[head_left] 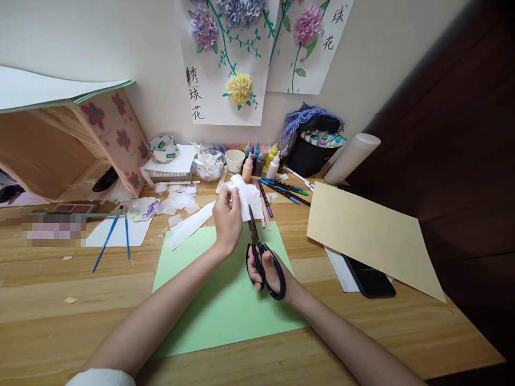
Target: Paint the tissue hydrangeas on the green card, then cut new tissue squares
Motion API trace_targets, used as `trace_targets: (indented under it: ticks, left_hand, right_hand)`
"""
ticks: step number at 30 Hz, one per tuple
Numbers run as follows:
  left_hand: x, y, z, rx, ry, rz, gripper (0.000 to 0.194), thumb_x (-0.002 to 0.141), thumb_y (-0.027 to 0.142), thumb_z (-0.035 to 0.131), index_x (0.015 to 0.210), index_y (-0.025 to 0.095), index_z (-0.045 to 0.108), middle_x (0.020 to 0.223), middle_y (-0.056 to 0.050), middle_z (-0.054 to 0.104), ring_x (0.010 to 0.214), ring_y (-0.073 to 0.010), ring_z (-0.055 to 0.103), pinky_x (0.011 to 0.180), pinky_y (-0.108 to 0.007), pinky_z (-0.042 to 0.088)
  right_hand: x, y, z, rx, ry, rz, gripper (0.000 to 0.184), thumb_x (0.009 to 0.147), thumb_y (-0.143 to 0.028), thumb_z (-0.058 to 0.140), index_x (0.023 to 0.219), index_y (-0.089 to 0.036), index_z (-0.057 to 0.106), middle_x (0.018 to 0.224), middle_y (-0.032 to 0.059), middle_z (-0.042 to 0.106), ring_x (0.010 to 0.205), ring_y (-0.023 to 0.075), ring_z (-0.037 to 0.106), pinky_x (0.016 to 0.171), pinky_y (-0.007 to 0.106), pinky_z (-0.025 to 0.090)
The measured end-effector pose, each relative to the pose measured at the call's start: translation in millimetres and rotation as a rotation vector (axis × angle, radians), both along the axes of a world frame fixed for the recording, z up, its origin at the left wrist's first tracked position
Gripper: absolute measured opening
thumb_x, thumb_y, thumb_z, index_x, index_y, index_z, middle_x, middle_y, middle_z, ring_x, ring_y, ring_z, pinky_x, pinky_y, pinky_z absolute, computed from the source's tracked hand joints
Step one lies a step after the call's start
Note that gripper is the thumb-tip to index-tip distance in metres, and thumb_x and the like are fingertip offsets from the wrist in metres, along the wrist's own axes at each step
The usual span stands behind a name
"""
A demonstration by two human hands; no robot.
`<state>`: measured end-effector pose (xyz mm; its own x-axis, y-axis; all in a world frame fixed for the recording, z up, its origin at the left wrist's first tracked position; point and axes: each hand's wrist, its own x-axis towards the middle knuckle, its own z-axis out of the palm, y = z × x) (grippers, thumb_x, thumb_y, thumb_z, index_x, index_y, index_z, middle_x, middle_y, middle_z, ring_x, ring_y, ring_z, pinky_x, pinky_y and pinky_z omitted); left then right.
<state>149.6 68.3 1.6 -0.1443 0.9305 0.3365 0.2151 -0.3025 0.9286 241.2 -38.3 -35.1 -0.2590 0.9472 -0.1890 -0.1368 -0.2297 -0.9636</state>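
My left hand (228, 219) pinches a piece of white paper (250, 202) above the far part of a green sheet (225, 311). In my right hand (276, 273) is a pair of black-handled scissors (254, 236), thumb and fingers through the loops. The blades point away from me, with their tips at the lower edge of the white paper. Whether they touch it I cannot tell. A long white paper strip (191, 228) lies left of my left hand, partly over the green sheet.
Paint bottles (259, 161), a paper cup (234, 161) and a bowl of paper scraps (209, 162) line the wall. Pens (284, 188) lie right of the paper. Further right, a tan sheet (370, 236) overlaps a phone (372, 279). Paintbrushes (108, 238) rest at left.
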Motion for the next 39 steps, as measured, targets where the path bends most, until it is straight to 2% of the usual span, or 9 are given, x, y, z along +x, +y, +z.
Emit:
trace_targets:
  ticks: [3, 10, 16, 21, 25, 32, 39]
  left_hand:
    - [0, 0, -0.2, 0.007, -0.003, 0.013, 0.030, 0.091, 0.036, 0.042, 0.066, 0.021, 0.035, 0.061, 0.005, 0.035, 0.056, -0.0105, 0.035, 0.053, -0.023, 0.028]
    - [-1, 1, 1.3, 0.011, -0.004, 0.017, 0.030, 0.091, 0.035, 0.043, 0.066, 0.021, 0.038, 0.061, 0.005, 0.036, 0.057, -0.0102, 0.036, 0.054, -0.023, 0.028]
    - [1, -3, 2.2, -0.010, -0.023, -0.014, 0.026, 0.091, 0.034, 0.043, 0.069, 0.020, 0.044, 0.062, 0.004, 0.041, 0.058, -0.0106, 0.039, 0.054, -0.023, 0.030]
    - [4, -7, 0.3, -0.028, -0.032, -0.053, 0.030, 0.091, 0.035, 0.043, 0.065, 0.021, 0.037, 0.060, 0.005, 0.037, 0.056, -0.0105, 0.037, 0.052, -0.023, 0.028]
    - [5, -7, -1.9, -0.026, -0.051, -0.058, 0.030, 0.090, 0.035, 0.044, 0.065, 0.021, 0.037, 0.060, 0.005, 0.037, 0.056, -0.0103, 0.035, 0.052, -0.023, 0.027]
    - [6, -7, 1.4, -0.049, -0.139, -0.073, 0.029, 0.088, 0.036, 0.047, 0.065, 0.019, 0.043, 0.059, 0.005, 0.039, 0.056, -0.0098, 0.036, 0.052, -0.022, 0.027]
    - [-1, 4, -0.5, -0.140, -0.199, -0.099, 0.030, 0.086, 0.039, 0.048, 0.064, 0.018, 0.047, 0.060, 0.004, 0.041, 0.056, -0.0101, 0.036, 0.053, -0.022, 0.029]
  right_hand:
    - [-1, 0, 1.1, 0.006, -0.035, -0.024, 0.068, 0.060, -0.087, 0.035, 0.073, -0.021, 0.039, 0.045, -0.0101, 0.036, 0.035, 0.0054, 0.034, 0.035, 0.019, 0.038]
    - [-4, 0, 13.6, -0.046, -0.091, -0.076, 0.069, 0.053, -0.087, 0.045, 0.073, -0.022, 0.039, 0.044, -0.0111, 0.034, 0.033, 0.0055, 0.032, 0.031, 0.018, 0.034]
    - [1, 0, 1.5, 0.040, -0.079, -0.037, 0.070, 0.063, -0.087, 0.030, 0.077, -0.020, 0.041, 0.046, -0.0089, 0.039, 0.035, 0.0063, 0.039, 0.038, 0.019, 0.037]
    - [6, 1, -2.1, 0.068, -0.098, -0.051, 0.070, 0.064, -0.087, 0.027, 0.077, -0.020, 0.042, 0.045, -0.0086, 0.039, 0.035, 0.0067, 0.040, 0.038, 0.019, 0.037]
    - [5, 3, 3.2, 0.038, -0.121, -0.059, 0.071, 0.062, -0.088, 0.029, 0.074, -0.020, 0.042, 0.043, -0.0090, 0.037, 0.033, 0.0066, 0.038, 0.036, 0.018, 0.037]
    - [-1, 4, 19.7, -0.030, -0.134, -0.134, 0.064, 0.060, -0.084, 0.044, 0.072, -0.022, 0.039, 0.045, -0.0102, 0.035, 0.033, 0.0063, 0.036, 0.031, 0.019, 0.033]
    - [1, 2, 17.4, -0.023, -0.202, -0.103, 0.062, 0.063, -0.083, 0.040, 0.072, -0.022, 0.038, 0.045, -0.0102, 0.035, 0.033, 0.0058, 0.034, 0.032, 0.019, 0.034]
